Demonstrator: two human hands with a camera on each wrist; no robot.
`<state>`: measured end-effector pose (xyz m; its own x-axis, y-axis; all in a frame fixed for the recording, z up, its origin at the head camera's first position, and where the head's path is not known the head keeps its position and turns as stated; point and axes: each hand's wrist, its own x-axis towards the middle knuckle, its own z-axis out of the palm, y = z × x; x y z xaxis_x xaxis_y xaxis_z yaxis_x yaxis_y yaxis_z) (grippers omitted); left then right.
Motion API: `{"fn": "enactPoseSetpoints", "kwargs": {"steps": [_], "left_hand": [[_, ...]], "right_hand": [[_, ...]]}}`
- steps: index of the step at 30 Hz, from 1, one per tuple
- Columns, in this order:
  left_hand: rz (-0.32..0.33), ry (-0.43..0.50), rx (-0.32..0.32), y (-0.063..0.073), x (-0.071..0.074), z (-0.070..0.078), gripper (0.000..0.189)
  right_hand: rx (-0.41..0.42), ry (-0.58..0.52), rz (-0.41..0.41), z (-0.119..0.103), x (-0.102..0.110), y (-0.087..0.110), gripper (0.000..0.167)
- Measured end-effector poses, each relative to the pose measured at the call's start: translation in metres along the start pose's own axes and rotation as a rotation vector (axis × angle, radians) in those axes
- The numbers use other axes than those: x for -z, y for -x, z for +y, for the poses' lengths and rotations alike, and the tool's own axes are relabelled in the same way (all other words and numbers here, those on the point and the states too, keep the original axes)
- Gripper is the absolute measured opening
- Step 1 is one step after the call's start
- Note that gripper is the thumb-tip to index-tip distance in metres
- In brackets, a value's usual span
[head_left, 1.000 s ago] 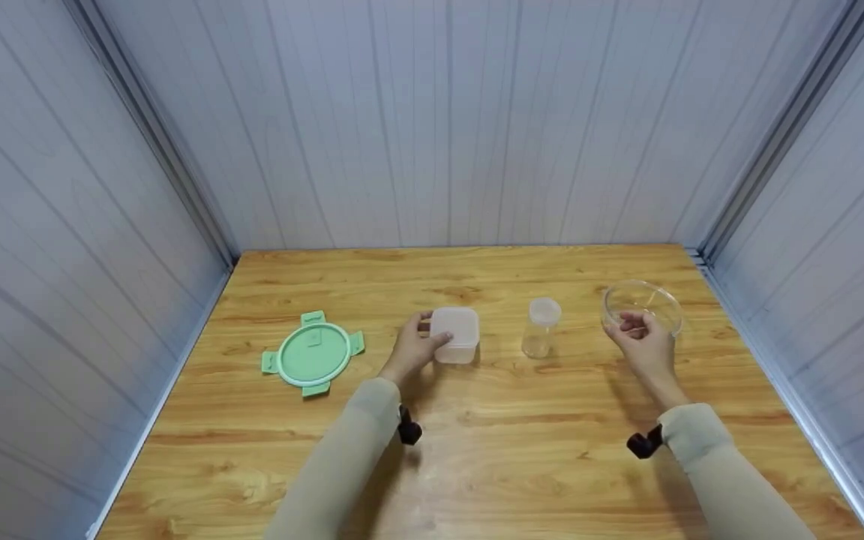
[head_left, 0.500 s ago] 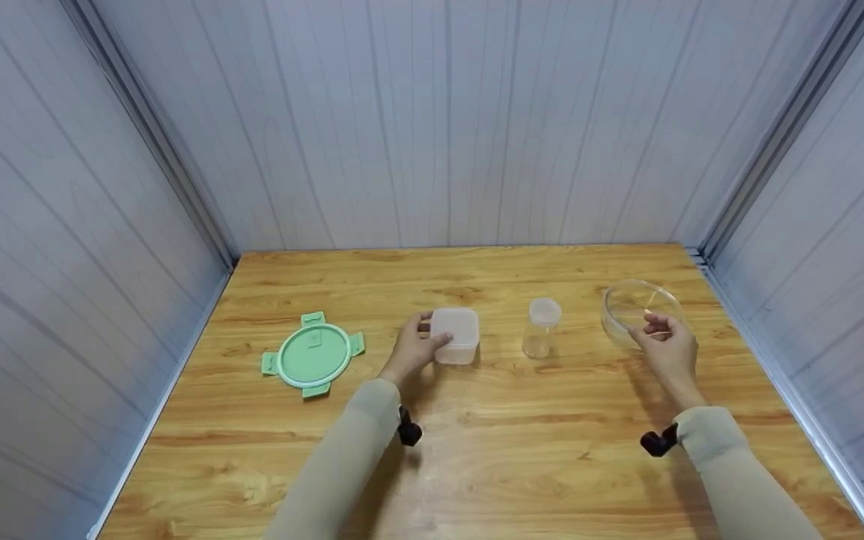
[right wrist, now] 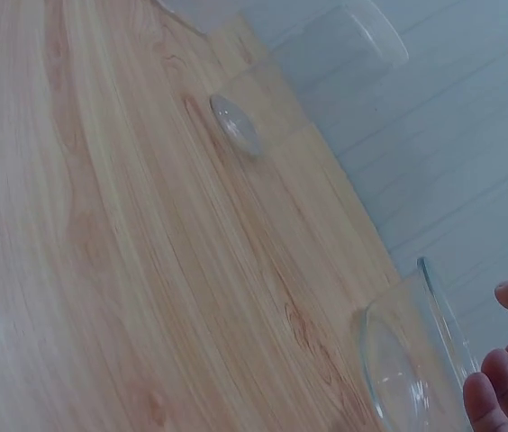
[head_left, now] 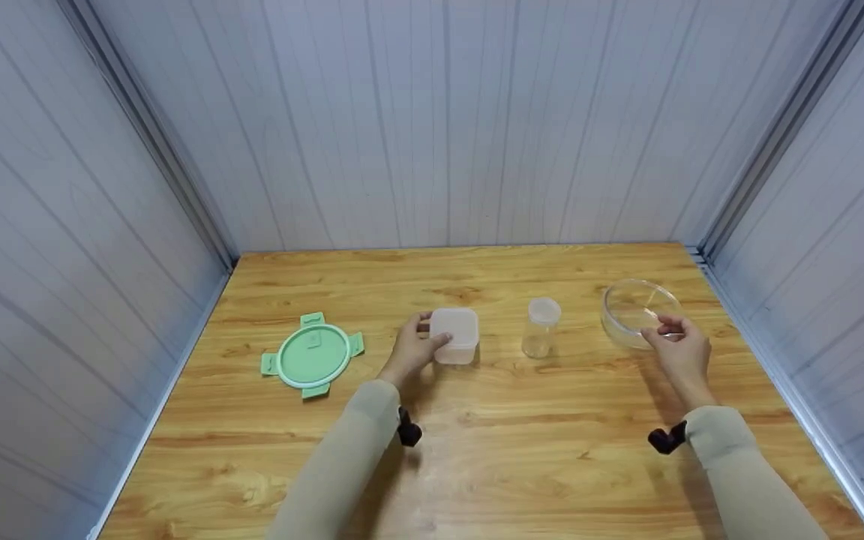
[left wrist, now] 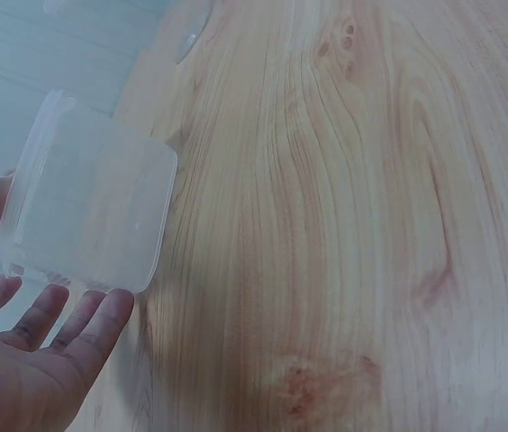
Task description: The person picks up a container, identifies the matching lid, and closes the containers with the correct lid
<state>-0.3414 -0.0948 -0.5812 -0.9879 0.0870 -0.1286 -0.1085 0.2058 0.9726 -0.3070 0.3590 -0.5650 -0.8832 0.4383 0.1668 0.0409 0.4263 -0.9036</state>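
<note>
My left hand (head_left: 412, 349) holds a square frosted plastic container (head_left: 455, 335) with a lid. The thumb is on the lid's edge, and in the left wrist view the fingers (left wrist: 101, 333) lie along the container's side (left wrist: 92, 198). On the right stands a round clear glass bowl (head_left: 616, 322). My right hand (head_left: 681, 352) is at its near right rim, fingers loosely bent with thumb and fingers apart in the right wrist view. Nothing shows between them there; whether they touch the glass (right wrist: 389, 333) I cannot tell.
Between the hands stands a clear cylindrical jar (head_left: 539, 335) with a whitish lid. A green round lid (head_left: 313, 355) with side flaps lies on the wooden table (head_left: 507, 465) at the left. Panel walls (head_left: 432, 135) enclose the back and both sides.
My right hand has shifted right along the glass bowl's near side, from its front to its right rim. The bowl, the left hand and the square container have stayed in place.
</note>
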Motion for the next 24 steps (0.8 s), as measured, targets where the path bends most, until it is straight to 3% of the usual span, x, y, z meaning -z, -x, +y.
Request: {"fn": "enactPoseSetpoints", "kwargs": {"steps": [10, 24], "left_hand": [[0.014, -0.036, -0.018, -0.001, 0.001, -0.001, 0.06], [0.018, -0.024, 0.015, 0.0, 0.0, 0.0, 0.067]], "right_hand": [[-0.003, 0.031, 0.002, 0.01, 0.003, -0.008, 0.038], [-0.068, 0.168, -0.152, 0.016, 0.016, -0.02, 0.072]]}}
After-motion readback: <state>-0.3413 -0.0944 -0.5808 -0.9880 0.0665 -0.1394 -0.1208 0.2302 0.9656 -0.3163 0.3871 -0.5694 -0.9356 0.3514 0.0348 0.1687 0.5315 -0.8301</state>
